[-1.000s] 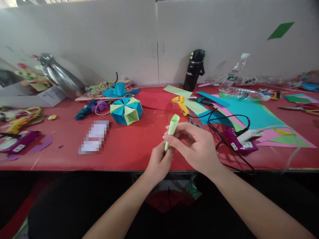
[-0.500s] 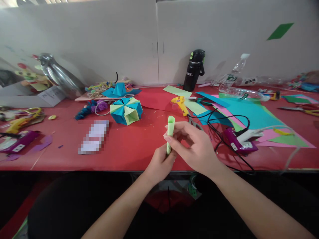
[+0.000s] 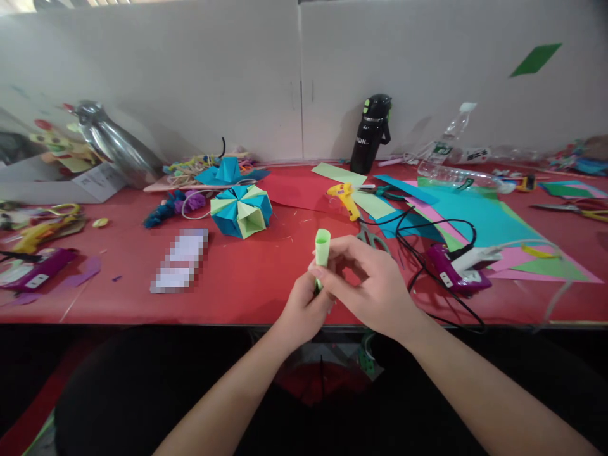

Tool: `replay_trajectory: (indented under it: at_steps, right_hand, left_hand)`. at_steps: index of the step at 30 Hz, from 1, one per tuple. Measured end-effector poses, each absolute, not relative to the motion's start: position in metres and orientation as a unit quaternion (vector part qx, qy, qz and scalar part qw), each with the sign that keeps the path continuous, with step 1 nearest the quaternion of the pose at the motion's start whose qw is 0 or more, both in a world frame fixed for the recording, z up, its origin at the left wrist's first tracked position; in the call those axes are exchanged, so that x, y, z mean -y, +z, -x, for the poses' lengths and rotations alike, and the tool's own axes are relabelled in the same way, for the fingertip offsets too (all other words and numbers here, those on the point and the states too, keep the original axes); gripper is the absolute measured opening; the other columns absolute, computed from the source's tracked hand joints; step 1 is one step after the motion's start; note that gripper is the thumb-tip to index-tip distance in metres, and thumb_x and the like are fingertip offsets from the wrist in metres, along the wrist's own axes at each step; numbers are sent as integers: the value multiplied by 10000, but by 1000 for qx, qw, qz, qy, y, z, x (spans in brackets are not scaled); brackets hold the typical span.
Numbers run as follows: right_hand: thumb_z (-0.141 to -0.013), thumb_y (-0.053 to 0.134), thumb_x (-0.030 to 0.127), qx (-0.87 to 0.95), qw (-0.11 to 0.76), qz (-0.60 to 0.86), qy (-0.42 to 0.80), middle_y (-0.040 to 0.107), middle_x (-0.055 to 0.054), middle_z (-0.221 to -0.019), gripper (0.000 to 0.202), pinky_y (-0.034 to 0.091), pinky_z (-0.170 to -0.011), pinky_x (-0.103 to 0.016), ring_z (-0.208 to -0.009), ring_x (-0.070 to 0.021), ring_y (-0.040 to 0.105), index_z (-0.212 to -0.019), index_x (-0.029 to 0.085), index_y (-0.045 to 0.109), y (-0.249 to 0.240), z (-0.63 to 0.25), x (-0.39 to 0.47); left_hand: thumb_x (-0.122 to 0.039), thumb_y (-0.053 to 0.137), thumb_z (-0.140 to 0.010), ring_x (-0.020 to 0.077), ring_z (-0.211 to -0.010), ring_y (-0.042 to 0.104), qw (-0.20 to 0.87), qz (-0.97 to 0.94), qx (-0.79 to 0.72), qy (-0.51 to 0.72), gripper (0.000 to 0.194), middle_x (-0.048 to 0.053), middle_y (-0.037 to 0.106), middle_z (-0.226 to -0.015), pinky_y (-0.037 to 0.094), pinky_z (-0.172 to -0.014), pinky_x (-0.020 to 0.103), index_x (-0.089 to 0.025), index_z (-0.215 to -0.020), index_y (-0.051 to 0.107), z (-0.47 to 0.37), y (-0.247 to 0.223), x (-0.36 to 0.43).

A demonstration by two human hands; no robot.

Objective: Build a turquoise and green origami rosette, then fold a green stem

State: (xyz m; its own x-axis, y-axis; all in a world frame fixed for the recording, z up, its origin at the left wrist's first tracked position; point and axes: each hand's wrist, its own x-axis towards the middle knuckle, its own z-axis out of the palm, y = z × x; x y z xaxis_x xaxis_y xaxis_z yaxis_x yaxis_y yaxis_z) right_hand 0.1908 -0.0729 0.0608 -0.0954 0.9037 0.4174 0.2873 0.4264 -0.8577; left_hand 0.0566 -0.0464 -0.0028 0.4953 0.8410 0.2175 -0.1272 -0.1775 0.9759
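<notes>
A light green paper tube [image 3: 322, 249], rolled up and hollow at its top, stands nearly upright between my hands above the front of the red table [image 3: 242, 291]. My left hand [image 3: 304, 310] is closed around its lower part. Higher up, my right hand [image 3: 363, 278] pinches the tube between thumb and fingers. The tube's bottom end is hidden by my hands. Beyond them, to the left, sits a folded paper ball [image 3: 241, 212] in blue and light green.
A yellow glue gun [image 3: 344, 200] and grey-handled scissors [image 3: 373, 239] lie behind my right hand. Coloured paper sheets [image 3: 484, 218], a black cable and a purple power strip [image 3: 458, 269] spread to the right. A black bottle [image 3: 370, 134] stands at the back. Left lies a blurred-out flat item [image 3: 180, 261].
The paper tube has shifted slightly left and down, and its open top looks more squared. My right hand pinches it a little lower. The things on the table stay put.
</notes>
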Motion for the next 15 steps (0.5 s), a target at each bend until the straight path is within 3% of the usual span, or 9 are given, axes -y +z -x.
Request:
replay_trajectory:
  at_steps: [12,15]
  right_hand:
    - [-882,715,287,683,509,467,239,623,33,-791,110,477,-622,-236,-679,-111,567,-911,230,625,67,-189,75]
    - [-898,697,309,674,517,464,251,667,3,-879,142,522,-696,-269,-765,-147,625,-1005,240,637,68,-188,77]
  left_hand:
    - [-233,487,-986,107,-675,421,557,-629,-299,452,132,-13,492,-755,383,-611,241,-165,-882,532,-69,-14,52]
    - [-302,504,-994,115,-682,440,555,-632,-310,443,193,-7,499,-758,393,-613,247,-166,-861,533,-69,-11,52]
